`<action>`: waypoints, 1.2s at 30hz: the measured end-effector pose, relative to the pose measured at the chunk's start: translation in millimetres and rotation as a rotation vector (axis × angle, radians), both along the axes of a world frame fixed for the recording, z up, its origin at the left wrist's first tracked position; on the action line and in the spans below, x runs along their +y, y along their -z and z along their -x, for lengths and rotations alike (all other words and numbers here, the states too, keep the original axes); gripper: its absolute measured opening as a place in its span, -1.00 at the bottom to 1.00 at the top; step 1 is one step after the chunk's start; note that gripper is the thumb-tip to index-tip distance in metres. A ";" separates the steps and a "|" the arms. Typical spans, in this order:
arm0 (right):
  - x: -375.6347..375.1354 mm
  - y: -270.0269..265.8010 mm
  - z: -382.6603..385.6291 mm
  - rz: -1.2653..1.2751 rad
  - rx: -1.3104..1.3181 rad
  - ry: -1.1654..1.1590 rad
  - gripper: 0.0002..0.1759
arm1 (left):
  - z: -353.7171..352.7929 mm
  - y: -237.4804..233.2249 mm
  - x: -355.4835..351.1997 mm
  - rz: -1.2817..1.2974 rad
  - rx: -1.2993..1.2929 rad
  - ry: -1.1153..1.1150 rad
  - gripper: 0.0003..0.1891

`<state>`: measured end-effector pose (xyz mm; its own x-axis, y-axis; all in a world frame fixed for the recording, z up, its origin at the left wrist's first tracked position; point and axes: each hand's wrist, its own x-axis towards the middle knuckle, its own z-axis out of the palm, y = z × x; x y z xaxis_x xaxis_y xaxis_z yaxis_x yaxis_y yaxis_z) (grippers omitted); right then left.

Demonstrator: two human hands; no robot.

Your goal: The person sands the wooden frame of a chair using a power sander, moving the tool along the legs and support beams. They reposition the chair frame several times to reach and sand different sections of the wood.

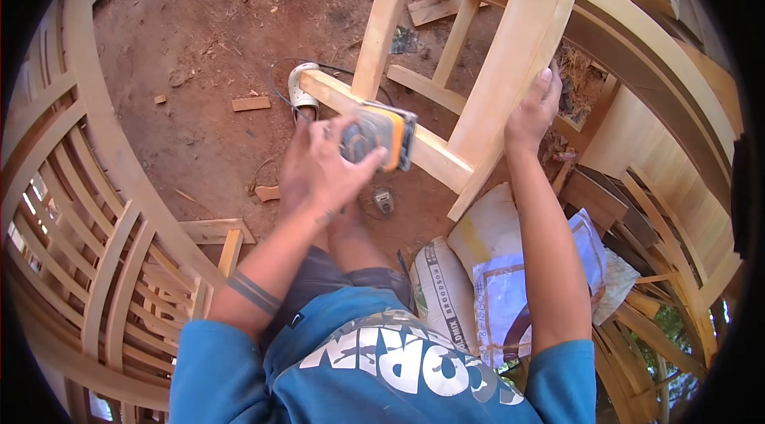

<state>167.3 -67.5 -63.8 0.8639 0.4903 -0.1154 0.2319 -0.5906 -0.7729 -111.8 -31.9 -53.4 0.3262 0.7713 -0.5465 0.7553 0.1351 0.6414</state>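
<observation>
Left hand (331, 167) curls around a sander (381, 135) at twelve o'clock. Right hand (530, 117) grips a wooden frame (502, 65) at two o'clock.

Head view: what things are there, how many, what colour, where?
Sander: 1, orange-grey, in left hand
Frame: 1, pale wood, upper right
Slats: many, pale brown, left
Woodwork: several, brown, right
Scraps: several, brown, on ground
Ground: 1, reddish, underfoot
Clog: 1, white, by frame's end
Cord: 1, dark, by clog
Sacks: at least 2, whitish, lower middle
Sheet: 1, pale blue, behind right arm
Shorts: 1, dark, lower middle
Shirt: 1, blue and white, bottom
Legs: 2, bare, centre
Left hand: 1, bare, on sander
Right hand: 1, bare, at frame
</observation>
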 end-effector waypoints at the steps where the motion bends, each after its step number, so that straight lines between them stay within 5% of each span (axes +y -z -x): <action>1: 0.8 1.2 -0.4 0.006 -0.015 0.003 -0.24 | -4.7 -6.0 -13.2 -0.046 -0.132 0.003 -0.36; 6: -1.8 2.7 -3.0 0.005 -0.005 -0.005 -0.28 | -19.5 -13.7 -29.2 -0.160 -0.157 0.020 -0.37; 30: -20.8 -15.1 -15.9 0.265 0.108 0.102 -0.31 | 122.8 192.0 114.4 -0.055 0.108 -0.155 -0.37; 36: -16.7 -15.1 -13.0 0.247 0.139 0.076 -0.27 | 109.7 169.0 103.9 0.046 0.072 -0.196 -0.37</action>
<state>180.3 -84.3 -48.8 0.8646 0.3671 -0.3431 0.0819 -0.7767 -0.6246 -221.5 72.0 -222.4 0.1307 0.7902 -0.5988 0.7554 0.3118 0.5764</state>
